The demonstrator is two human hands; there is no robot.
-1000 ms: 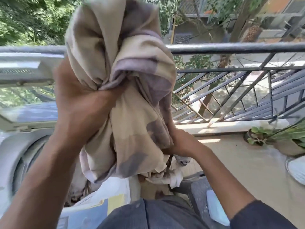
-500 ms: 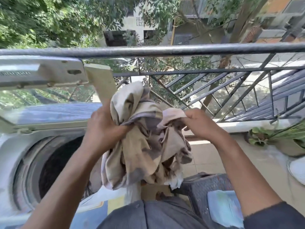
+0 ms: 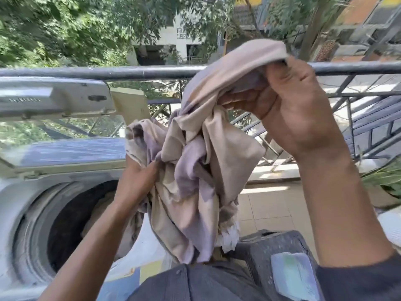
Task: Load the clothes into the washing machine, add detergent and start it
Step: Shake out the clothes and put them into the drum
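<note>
A tiled balcony floor runs behind the hands to a dark metal railing, trees beyond; the right hand pinches the beige-and-lilac cloth high at rail level, fingers curled round its top edge; the left hand grips the bunched middle lower down; below those fingers the washing machine drum gapes, lid raised behind; a dark basket sits under the hanging hem.

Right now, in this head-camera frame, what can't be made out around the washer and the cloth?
- Washing machine drum: left arm and cloth cover part of the opening; the rest is dark, contents unclear.
- Washer controls and detergent: none visible; the frame's left and bottom edges cut the machine off.
- Left hand fingers: buried in folds.
- Cloth's type: bunched, unreadable.
- Pale blue item at bottom: blurred, cut off.
</note>
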